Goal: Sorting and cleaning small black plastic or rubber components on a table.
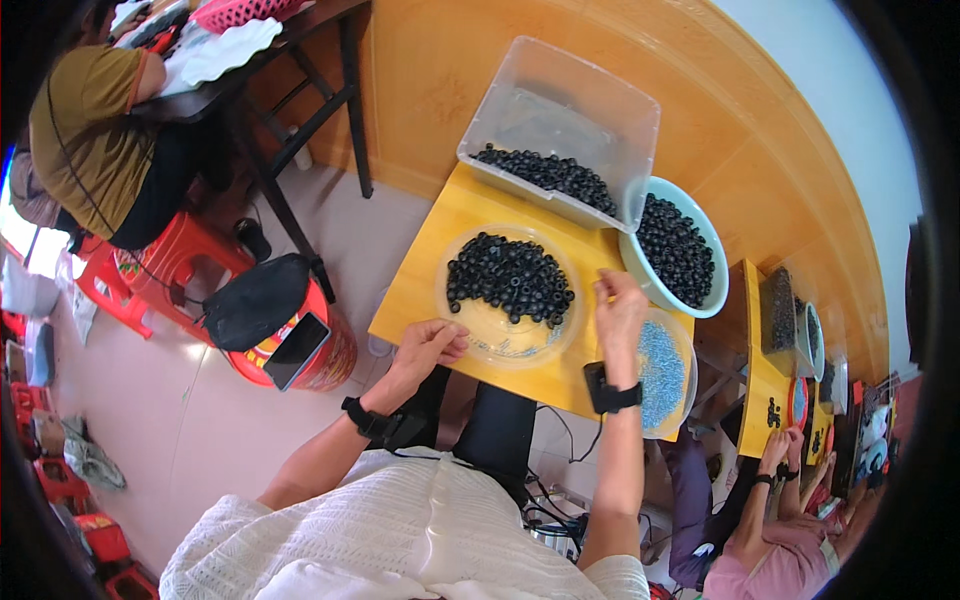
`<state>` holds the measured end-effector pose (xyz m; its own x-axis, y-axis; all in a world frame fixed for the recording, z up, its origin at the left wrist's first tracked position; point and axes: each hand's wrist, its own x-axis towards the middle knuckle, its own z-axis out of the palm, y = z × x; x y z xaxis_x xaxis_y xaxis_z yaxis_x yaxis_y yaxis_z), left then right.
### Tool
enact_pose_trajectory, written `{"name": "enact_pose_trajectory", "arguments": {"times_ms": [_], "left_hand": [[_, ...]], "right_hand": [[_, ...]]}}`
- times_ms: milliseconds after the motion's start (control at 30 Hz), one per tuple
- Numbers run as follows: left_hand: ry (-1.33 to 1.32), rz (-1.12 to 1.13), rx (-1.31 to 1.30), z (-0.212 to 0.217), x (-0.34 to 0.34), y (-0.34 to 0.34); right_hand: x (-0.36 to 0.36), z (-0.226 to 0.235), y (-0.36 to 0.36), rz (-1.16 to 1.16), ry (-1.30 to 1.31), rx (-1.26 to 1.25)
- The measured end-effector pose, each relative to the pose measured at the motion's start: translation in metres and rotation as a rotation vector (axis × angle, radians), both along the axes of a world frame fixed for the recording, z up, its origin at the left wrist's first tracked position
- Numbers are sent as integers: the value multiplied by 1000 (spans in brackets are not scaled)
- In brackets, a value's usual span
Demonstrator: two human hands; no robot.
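My left hand (428,350) is at the near left rim of a clear round tray (441,285), its thumb and forefinger pinched together. Anything between those fingertips is too small to make out. Past the tray's right side, my right hand (622,305) is raised over the table with its fingers curled closed, and what it holds, if anything, is hidden. A pile of small black ring-like pieces (510,278) fills the far part of the tray. A few thin bluish pieces (505,348) lie along its near edge. Beside my right wrist, a round dish holds many small blue pieces (660,375).
At the back of the yellow table (410,300) stands a clear plastic bin (560,110) of black pieces. A pale blue bowl (716,290) of them stands to its right. A phone (297,352) lies atop a red bucket (335,365) at left. Other people sit left and right.
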<state>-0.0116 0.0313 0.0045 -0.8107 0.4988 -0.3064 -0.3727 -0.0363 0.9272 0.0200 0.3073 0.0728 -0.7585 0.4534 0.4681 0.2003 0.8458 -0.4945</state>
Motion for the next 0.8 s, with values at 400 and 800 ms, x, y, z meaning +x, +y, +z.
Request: {"name": "enact_pose_trajectory", "arguments": {"times_ms": [400,800], "left_hand": [[4,-1,59,-16,1,-2],[-135,-7,195,-9,-2,-12]], "right_hand": [[-33,-30,-124,327,-113,-39],[5,-25,-151,362,16,-429]]}}
